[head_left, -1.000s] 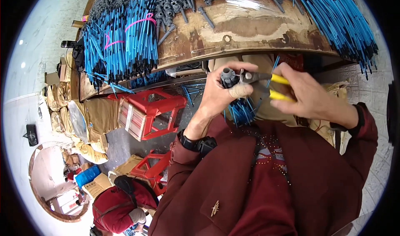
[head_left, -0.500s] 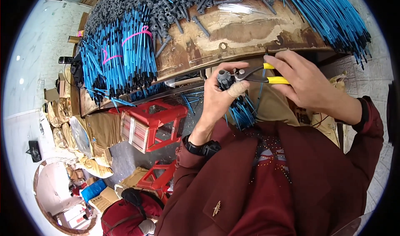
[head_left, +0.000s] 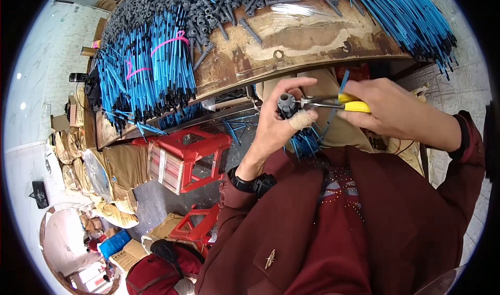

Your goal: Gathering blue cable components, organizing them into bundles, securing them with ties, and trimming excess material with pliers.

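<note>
Head view: a grey fitting [head_left: 287, 103] is held in the left hand [head_left: 273, 119] while pliers [head_left: 336, 106] are held at its side by the right hand [head_left: 385, 105].
From the picture's centre, the fitting is seen between 1 and 2 o'clock, clamped in the left grip; that thumb is wrapped in beige tape [head_left: 302, 120]. The yellow-handled pliers are clasped in the right grip and pointed toward 9; whether anything is pinched by their tips cannot be told. Work on this piece is judged to be under way, not finished. On the desk [head_left: 302, 47], a heap of loose grey parts [head_left: 151, 21] is spread at 11 o'clock; blue rods [head_left: 406, 21] are piled at 10 and 2. How many are done cannot be told.
</note>
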The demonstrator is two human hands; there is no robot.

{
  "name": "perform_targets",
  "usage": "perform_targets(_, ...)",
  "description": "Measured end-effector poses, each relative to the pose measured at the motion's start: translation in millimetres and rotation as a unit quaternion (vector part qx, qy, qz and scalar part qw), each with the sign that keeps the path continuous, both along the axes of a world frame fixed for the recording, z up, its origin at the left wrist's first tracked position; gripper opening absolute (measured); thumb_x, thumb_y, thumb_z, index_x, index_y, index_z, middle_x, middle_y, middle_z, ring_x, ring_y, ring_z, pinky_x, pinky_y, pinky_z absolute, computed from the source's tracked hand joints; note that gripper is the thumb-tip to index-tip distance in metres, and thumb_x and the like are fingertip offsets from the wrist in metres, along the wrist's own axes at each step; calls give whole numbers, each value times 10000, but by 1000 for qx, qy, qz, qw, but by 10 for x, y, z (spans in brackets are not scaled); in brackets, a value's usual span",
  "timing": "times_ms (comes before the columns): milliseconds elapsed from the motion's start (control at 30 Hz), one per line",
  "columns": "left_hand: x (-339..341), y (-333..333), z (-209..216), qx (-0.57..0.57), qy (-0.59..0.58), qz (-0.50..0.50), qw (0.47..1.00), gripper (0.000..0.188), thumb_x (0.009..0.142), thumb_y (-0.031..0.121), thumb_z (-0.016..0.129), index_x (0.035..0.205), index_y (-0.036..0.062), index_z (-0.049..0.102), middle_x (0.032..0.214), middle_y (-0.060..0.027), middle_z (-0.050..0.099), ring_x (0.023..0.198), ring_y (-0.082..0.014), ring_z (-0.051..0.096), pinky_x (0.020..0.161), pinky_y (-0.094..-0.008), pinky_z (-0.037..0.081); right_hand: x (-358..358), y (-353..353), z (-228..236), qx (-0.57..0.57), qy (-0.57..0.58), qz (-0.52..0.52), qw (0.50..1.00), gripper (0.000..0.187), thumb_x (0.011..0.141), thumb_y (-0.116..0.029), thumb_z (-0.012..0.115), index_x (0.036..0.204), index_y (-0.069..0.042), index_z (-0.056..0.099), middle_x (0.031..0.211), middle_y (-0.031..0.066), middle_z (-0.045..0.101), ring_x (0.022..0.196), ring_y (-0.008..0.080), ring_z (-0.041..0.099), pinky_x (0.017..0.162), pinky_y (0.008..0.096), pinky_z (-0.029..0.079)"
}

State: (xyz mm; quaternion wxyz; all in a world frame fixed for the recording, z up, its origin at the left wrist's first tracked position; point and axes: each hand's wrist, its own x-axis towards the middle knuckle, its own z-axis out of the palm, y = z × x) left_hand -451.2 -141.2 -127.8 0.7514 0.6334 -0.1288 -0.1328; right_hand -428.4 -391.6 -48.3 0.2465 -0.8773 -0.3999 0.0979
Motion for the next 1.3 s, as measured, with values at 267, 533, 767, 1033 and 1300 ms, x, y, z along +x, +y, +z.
perform_targets(267,-6,23,123,18,-44,-64,997,345,817,160,781,1064,23,584,831,-14,604,720,-83,579,644,-233,474,-73,101,-6,12,509,-82,857,319,977,-293,571,930,21,603,814,105,682,671,156,667,607,298,532)
perform_targets(533,-36,-4,149,-12,1,-65,998,256,835,120,766,899,53,528,794,0,590,675,-65,594,581,-220,479,26,59,230,5,529,-70,846,447,999,-399,505,872,20,595,771,94,696,681,153,699,618,264,525)
perform_targets(767,-38,-4,134,-18,-7,-90,996,260,836,123,766,887,53,520,779,1,585,672,-61,596,569,-217,474,48,82,351,-56,567,-73,818,420,1010,-385,495,864,3,561,690,85,639,585,159,644,561,290,517)
perform_targets(1033,-96,-95,182,16,0,-53,998,242,836,114,759,899,50,534,799,-4,581,658,-55,574,583,-204,459,67,293,936,-235,370,-73,896,361,1010,-352,500,955,-2,569,634,44,585,592,120,610,581,273,499)
perform_targets(1300,-170,18,43,-13,-28,143,989,241,821,58,743,961,36,548,821,-32,600,683,-85,585,621,-227,473,81,141,75,4,382,-73,921,334,999,-321,524,1076,-4,601,751,40,642,672,105,629,630,277,498)
